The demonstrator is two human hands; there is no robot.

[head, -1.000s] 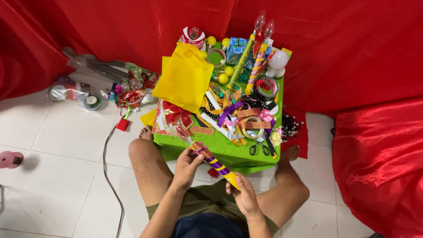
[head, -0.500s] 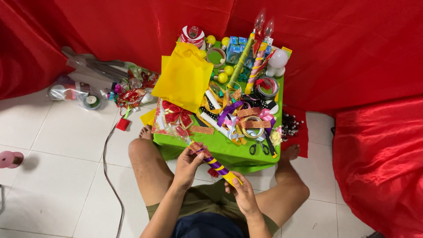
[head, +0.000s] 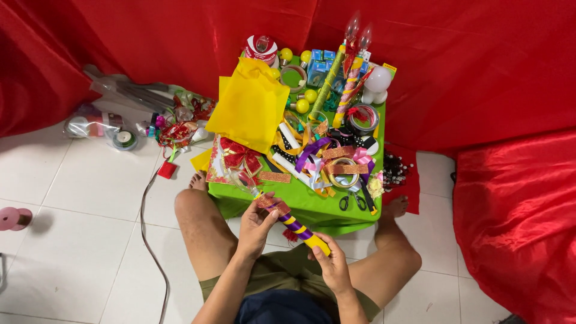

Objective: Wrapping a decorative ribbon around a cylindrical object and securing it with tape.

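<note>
I hold a yellow stick (head: 298,228) wound with purple ribbon, a clear bulb (head: 240,178) at its far end, slanting over the front edge of a green table (head: 312,207). My left hand (head: 258,225) pinches a glittery orange strip around the stick's upper part. My right hand (head: 330,265) grips the stick's lower yellow end near my lap. Both hands sit between my bent knees.
The table carries yellow paper sheets (head: 252,108), ribbons, tape rolls, small yellow bulbs, two finished decorated sticks (head: 339,78) and black scissors (head: 354,201). Plastic bags and tape rolls (head: 120,129) lie on the white tiles at left. A pink spool (head: 12,219) lies far left. Red cloth hangs behind and right.
Both hands keep hold of the stick; it has hardly shifted. Only small finger movements of my left hand around the orange strip show.
</note>
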